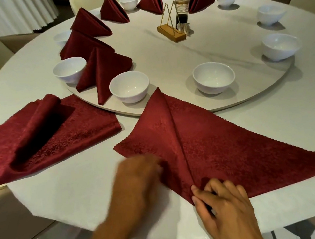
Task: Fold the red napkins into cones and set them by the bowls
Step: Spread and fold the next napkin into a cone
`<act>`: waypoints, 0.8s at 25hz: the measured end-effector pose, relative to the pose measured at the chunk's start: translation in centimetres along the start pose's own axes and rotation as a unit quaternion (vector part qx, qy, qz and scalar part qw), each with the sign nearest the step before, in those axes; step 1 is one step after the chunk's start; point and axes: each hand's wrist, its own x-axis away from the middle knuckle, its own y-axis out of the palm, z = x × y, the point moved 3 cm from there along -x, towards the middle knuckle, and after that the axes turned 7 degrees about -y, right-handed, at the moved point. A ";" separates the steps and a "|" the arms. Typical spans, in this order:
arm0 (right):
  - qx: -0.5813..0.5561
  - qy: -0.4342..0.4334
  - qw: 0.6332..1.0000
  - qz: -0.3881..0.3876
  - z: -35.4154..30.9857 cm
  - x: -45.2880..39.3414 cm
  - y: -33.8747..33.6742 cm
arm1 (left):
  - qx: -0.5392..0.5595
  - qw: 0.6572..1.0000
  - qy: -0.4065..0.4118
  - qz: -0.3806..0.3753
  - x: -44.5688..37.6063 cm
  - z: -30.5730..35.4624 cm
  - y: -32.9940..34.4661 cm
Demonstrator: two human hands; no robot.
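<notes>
The red napkin lies as a flat triangle at 6 o'clock on the table, apex toward the bowls. Your right hand pinches the bottom corner where the centre crease ends. Your left hand is motion-blurred at the left flap's edge; you cannot tell its grip. The cloth looks light, soft and limp, so it likely slides on the tablecloth. Take it by corners and the crease, pressing folds flat. The spare stack waits at 9 o'clock. Six cones stand from 10 to 1 o'clock.

L hand + R hand pinch red napkin on table; bowls nearby.
</notes>
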 end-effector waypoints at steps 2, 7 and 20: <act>-0.004 -0.003 1.000 -0.017 0.1 0.1 -0.1 | -0.044 0.981 0.110 -0.156 5.0 4.0 2.8; -0.010 0.017 1.000 -0.008 0.0 0.1 0.1 | -0.155 0.951 -0.066 -0.259 1.0 -4.5 1.1; -0.102 -0.018 0.991 -0.079 4.3 0.9 -3.7 | -0.101 0.979 -0.027 -0.175 2.5 3.1 5.5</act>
